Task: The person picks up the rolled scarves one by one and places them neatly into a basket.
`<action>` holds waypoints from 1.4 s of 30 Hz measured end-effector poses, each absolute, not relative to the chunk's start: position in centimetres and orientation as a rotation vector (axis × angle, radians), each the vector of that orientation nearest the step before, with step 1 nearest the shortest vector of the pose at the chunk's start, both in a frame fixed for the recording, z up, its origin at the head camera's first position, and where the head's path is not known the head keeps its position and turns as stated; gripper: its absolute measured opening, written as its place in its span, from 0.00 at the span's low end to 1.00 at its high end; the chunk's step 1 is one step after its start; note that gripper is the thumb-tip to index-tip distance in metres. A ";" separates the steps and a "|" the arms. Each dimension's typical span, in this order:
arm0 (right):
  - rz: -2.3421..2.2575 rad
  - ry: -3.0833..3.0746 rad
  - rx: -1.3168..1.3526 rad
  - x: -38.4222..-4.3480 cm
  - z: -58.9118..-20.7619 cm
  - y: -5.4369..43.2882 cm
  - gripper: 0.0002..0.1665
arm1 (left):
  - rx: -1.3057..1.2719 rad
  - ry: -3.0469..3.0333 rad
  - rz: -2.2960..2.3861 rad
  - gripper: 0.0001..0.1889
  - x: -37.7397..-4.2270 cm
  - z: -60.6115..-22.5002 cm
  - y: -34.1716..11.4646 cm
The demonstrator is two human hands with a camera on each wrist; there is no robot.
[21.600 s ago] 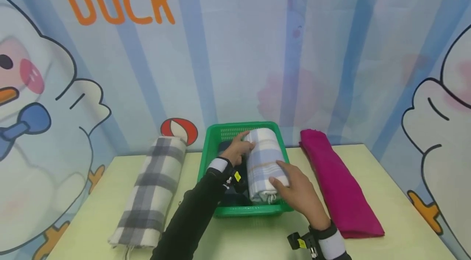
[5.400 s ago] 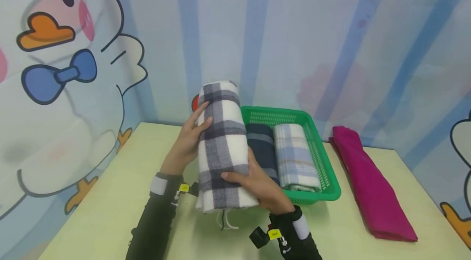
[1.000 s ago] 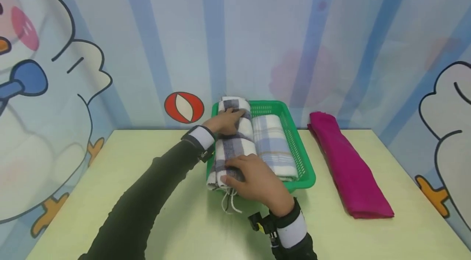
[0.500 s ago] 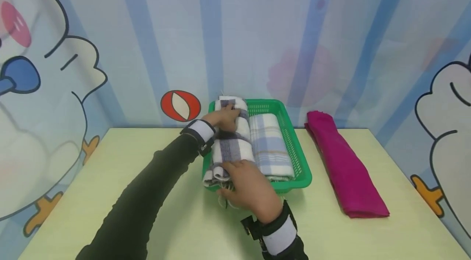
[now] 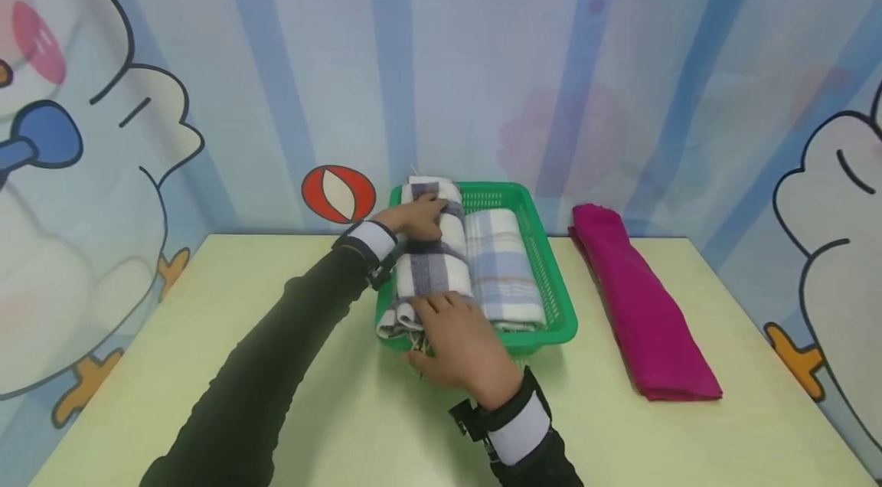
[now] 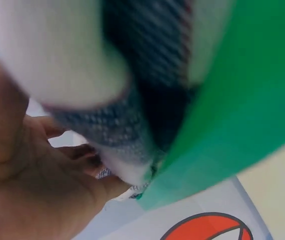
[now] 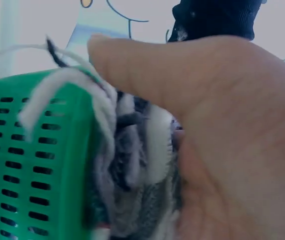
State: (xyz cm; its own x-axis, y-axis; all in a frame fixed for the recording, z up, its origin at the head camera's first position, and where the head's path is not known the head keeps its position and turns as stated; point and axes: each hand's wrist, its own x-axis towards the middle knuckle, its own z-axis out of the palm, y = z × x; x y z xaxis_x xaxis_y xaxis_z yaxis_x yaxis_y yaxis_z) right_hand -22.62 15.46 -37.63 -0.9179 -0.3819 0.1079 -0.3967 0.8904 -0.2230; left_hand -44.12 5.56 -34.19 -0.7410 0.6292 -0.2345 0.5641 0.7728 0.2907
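A rolled grey-and-white checked scarf (image 5: 430,272) with a fringed end lies along the left side of the green plastic basket (image 5: 563,307). My left hand (image 5: 416,217) rests on its far half, fingers laid across the top; in the left wrist view the palm (image 6: 37,185) is beside the cloth. Over the near end, my right hand (image 5: 468,349) presses with outstretched fingers. In the right wrist view, the thumb (image 7: 132,65) extends above the fringe (image 7: 105,115), close to the basket wall. A folded pale-blue plaid cloth (image 5: 506,269) lies beside the scarf in the basket.
A folded magenta cloth (image 5: 644,311) lies on the pale yellow table (image 5: 331,410), right of the basket. Behind the table hangs a blue striped backdrop (image 5: 468,73) with cartoon ducks and a red ball printed on it.
The checked scarf went from the table's left into the basket, over where the dark blue roll lay. In the last second its near end sank lower, my right hand pressing down with it.
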 end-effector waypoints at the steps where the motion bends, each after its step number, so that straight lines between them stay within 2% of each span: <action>1: 0.400 -3.002 0.622 -22.7 -37.5 15.6 0.40 | 0.938 2.649 0.304 0.36 -44.2 -34.2 5.5; 7: 0.617 -2.982 0.662 -22.7 -36.7 16.7 0.35 | 1.039 2.670 0.434 0.34 -44.2 -33.9 5.7; 14: 0.696 -2.872 0.732 -22.4 -35.6 18.1 0.28 | 1.025 2.698 0.574 0.32 -43.4 -32.6 5.6; 27: 0.656 -2.810 0.660 -22.1 -36.0 19.4 0.30 | 1.005 2.690 0.830 0.27 -41.6 -31.5 6.2; 42: 0.801 -2.659 0.718 -21.9 -35.6 20.0 0.26 | 1.061 2.591 1.062 0.25 -39.6 -31.6 8.4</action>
State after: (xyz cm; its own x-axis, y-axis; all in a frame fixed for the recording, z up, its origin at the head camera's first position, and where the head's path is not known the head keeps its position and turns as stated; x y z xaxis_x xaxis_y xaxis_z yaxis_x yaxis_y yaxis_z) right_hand -21.94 20.04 -35.60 -0.8398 -0.3805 0.3873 -0.5311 0.7239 -0.4404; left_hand -39.60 8.41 -31.56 -0.7396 0.6617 0.1231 0.5576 0.5000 0.6626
